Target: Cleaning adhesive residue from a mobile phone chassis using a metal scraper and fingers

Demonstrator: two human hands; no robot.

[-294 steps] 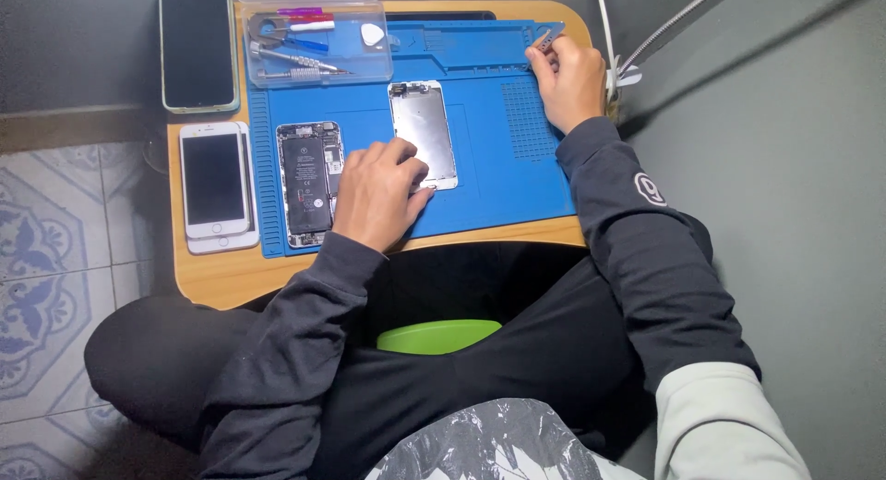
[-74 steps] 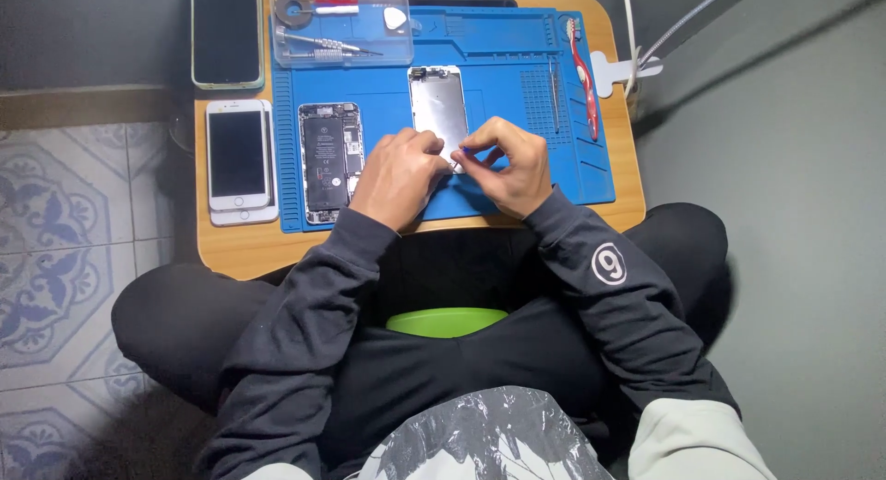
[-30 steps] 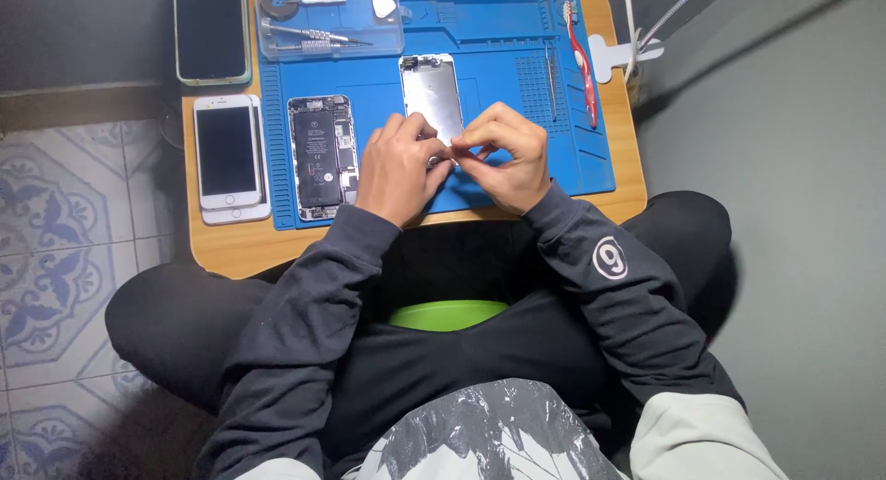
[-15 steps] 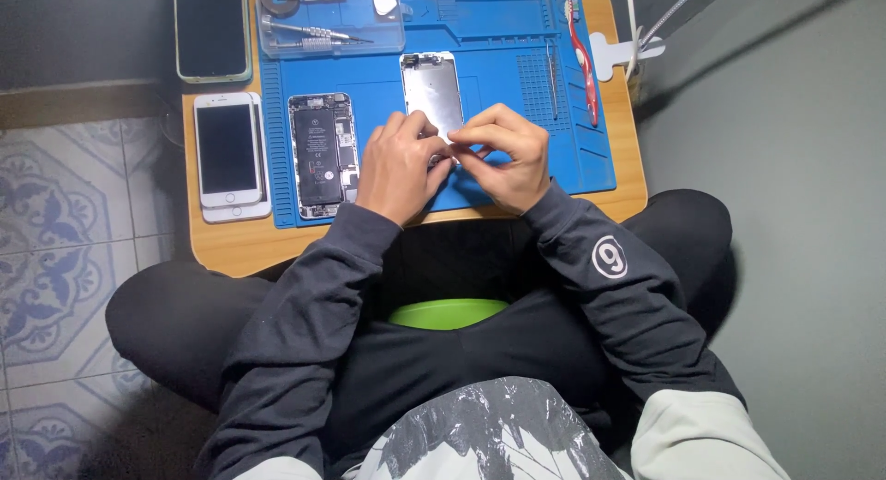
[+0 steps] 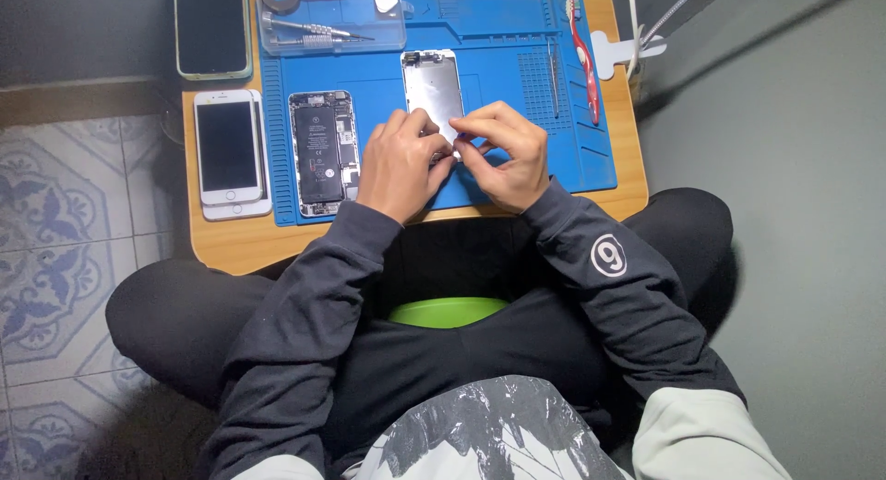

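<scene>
Together, left hand point(image 5: 399, 166) and right hand point(image 5: 503, 155) pinch the silver screen panel's point(image 5: 432, 88) near end.

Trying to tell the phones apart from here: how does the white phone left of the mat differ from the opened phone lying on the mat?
The white phone lies on the wooden table, off the blue mat; the opened phone lies on the mat. The white phone shows an intact dark screen; the opened phone has no screen, with battery and inner parts exposed. The white phone appears to rest on another device; the opened one lies flat alone. Both lie lengthwise, untouched by either hand.
</scene>
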